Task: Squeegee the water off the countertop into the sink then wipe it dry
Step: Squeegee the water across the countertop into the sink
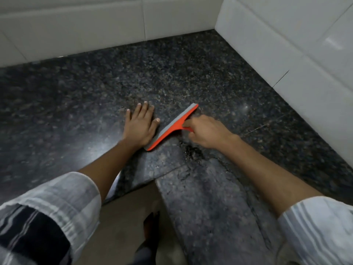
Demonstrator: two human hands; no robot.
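Observation:
An orange squeegee (pixel 170 129) with a grey rubber blade lies edge-down on the dark speckled granite countertop (pixel 76 96), running diagonally from near left to far right. My right hand (pixel 206 131) is closed around its short orange handle. My left hand (pixel 140 125) lies flat on the counter, palm down with fingers spread, just left of the blade and touching its near end. A dark wet patch (pixel 192 152) sits on the stone just below my right hand. No sink is in view.
White tiled walls (pixel 95 25) close the counter at the back and on the right (pixel 305 60), meeting in a corner. The counter's front edge bends inward near my body, with brown floor (pixel 122 217) and a foot below.

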